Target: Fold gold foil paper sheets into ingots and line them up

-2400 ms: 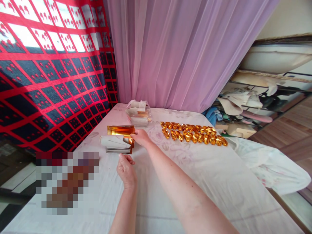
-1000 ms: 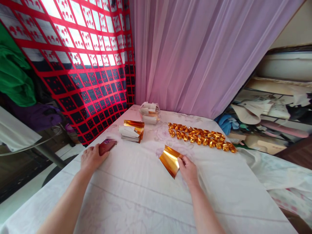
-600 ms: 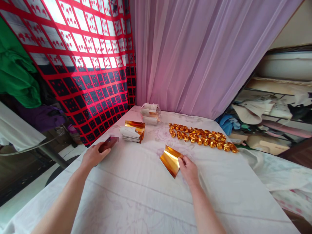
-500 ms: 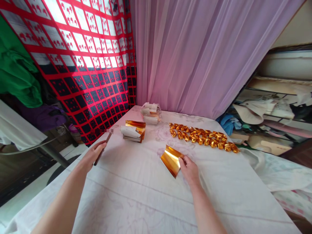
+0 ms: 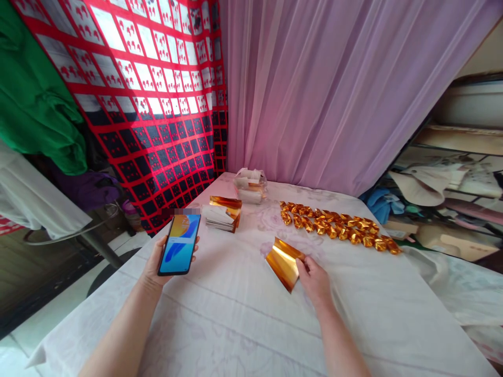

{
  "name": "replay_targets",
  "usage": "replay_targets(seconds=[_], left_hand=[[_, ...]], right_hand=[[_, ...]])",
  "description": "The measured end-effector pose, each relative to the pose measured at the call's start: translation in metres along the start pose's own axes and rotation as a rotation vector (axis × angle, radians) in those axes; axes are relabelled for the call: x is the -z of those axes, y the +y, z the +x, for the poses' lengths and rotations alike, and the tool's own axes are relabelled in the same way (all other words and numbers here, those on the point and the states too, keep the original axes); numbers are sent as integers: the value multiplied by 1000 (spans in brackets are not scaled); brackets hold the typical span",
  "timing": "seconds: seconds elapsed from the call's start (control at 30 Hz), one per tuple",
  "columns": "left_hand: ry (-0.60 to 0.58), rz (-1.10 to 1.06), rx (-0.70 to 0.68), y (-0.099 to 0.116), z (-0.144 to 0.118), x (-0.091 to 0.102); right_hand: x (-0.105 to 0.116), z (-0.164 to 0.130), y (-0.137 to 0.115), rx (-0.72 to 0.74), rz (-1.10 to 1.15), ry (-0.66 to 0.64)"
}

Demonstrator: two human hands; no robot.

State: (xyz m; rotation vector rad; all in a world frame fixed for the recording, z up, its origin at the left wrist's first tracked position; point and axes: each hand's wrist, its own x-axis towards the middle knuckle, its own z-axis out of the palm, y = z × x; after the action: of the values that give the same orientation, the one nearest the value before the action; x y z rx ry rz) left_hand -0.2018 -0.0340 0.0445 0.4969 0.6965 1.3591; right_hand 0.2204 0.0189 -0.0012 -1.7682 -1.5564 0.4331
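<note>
My left hand (image 5: 156, 264) is wrapped round a smartphone (image 5: 181, 245), its lit screen facing me with a blue and yellow picture. In my right hand (image 5: 313, 276) a sheet of gold foil paper (image 5: 283, 263) is pinched by its right edge, slightly curved, above the table. Beyond the phone lies a stack of foil paper (image 5: 222, 217), gold on one face and whitish on the other. Several folded gold foil pieces (image 5: 334, 224) are lined up in rows to the right, past my right hand.
A clear plastic bag (image 5: 250, 186) with more paper stands at the table's far end. The table wears a white cloth (image 5: 236, 324). A purple curtain (image 5: 314, 94) hangs behind, a red-checked cloth (image 5: 157, 120) at left. Cluttered shelves (image 5: 451, 199) stand at right.
The phone, edge-on before, has been turned so its lit screen faces me. My right hand still holds the gold sheet in much the same pose. The whole view has shifted slightly.
</note>
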Motion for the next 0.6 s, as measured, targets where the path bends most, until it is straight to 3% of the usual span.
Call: replay_targets(seconds=[0.2, 0.27, 0.33, 0.6], left_hand=[[59, 176, -50, 1, -3, -2], [136, 445, -95, 3, -3, -7], [285, 873, -146, 7, 0, -10], [574, 1522, -201, 22, 21, -3]], right_hand=[[-1, 1, 5, 5, -15, -8], [-1, 2, 7, -4, -31, -18], [0, 3, 7, -10, -38, -17], [-1, 1, 6, -40, 4, 44]])
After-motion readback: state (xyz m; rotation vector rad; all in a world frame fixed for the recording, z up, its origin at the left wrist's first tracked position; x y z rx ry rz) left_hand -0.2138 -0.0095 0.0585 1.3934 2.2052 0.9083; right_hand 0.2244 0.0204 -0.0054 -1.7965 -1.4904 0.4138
